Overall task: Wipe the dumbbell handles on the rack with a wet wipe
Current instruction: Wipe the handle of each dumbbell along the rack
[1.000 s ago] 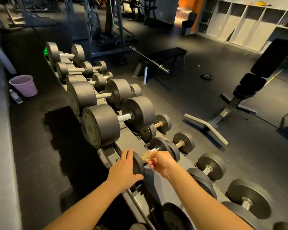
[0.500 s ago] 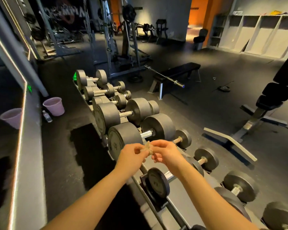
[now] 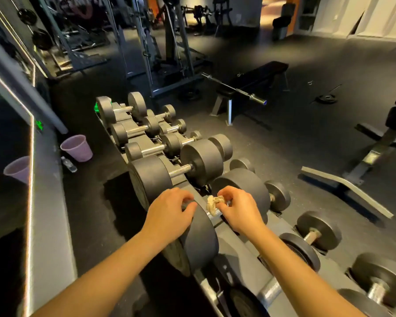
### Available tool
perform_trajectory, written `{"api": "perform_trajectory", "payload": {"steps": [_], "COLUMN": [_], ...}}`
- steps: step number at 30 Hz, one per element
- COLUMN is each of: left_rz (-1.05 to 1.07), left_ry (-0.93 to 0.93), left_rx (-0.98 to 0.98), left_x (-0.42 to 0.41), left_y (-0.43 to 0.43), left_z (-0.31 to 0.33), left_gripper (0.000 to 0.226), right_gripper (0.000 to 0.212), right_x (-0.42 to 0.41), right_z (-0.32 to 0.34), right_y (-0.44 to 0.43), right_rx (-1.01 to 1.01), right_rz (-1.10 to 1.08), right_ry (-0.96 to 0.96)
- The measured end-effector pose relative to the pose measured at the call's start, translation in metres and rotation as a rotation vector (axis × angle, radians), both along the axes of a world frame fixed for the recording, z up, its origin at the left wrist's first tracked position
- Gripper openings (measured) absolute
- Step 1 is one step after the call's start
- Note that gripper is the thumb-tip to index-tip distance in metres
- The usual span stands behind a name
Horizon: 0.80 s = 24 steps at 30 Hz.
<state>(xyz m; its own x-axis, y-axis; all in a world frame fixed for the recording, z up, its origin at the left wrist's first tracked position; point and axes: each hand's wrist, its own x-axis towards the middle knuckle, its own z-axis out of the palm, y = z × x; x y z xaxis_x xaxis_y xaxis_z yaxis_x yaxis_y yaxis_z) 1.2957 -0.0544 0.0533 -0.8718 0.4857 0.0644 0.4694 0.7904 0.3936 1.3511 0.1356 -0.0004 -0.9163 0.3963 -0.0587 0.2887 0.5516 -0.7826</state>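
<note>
Both hands are busy: my left hand (image 3: 169, 216) curls over the near head of the heavy dumbbell (image 3: 199, 243) on the rack (image 3: 238, 255). My right hand (image 3: 238, 211) pinches the soft, limp wet wipe (image 3: 212, 205) against its rigid, probably slick handle (image 3: 214, 218).

Left hand (image 3: 169, 216) curled over large dumbbell (image 3: 199, 239) head on rack (image 3: 236, 252), right hand (image 3: 239, 212) pinching crumpled wet wipe (image 3: 213, 205) at its handle

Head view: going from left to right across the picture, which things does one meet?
Purple bucket → left hand → wet wipe → right hand → adjustable bench.
</note>
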Motion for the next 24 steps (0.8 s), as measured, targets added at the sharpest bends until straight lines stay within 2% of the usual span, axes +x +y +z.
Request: {"api": "perform_trajectory", "payload": {"steps": [2, 5, 9, 11, 14, 16, 19, 21, 24], "left_rz": [0.029, 0.086, 0.134, 0.145, 0.149, 0.155, 0.154, 0.155, 0.154], "left_ry": [0.036, -0.08, -0.076, -0.082, -0.055, -0.014, 0.028, 0.038, 0.059], "left_rx": [-0.042, -0.026, -0.002, -0.017, -0.043, -0.04, -0.066, -0.074, -0.087], "left_x": [-0.018, -0.036, -0.046, -0.05, -0.048, -0.044, -0.043, -0.043, -0.043], "left_y": [-0.003, -0.001, 0.012, 0.02, 0.027, 0.027, 0.027, 0.028, 0.028], "left_z": [-0.007, -0.019, -0.032, -0.036, -0.045, -0.049, -0.053, -0.053, -0.054], "left_gripper": [0.023, 0.025, 0.02, 0.02, 0.02, 0.02, 0.02, 0.02, 0.019], "right_gripper": [0.02, 0.019, 0.013, 0.012, 0.024, 0.018, 0.013, 0.012, 0.018], "right_x": [-0.024, -0.047, -0.046, -0.037, -0.027, -0.023, -0.022, -0.029, -0.038], "right_z": [-0.011, -0.026, -0.044, -0.054, -0.069, -0.075, -0.075, -0.076, -0.075], "right_y": [-0.006, -0.009, -0.002, 0.001, 0.02, 0.032, 0.019, -0.003, -0.016], "right_rx": [0.076, 0.086, 0.332, 0.391, 0.467, 0.422, 0.183, 0.042, -0.043], "right_rz": [0.152, 0.378, 0.603, 0.654, 0.591, 0.419, 0.147, 0.213, 0.463], "right_ry": [-0.03, -0.13, -0.095, -0.054, -0.081, -0.056, 0.011, 0.024, 0.025]}}
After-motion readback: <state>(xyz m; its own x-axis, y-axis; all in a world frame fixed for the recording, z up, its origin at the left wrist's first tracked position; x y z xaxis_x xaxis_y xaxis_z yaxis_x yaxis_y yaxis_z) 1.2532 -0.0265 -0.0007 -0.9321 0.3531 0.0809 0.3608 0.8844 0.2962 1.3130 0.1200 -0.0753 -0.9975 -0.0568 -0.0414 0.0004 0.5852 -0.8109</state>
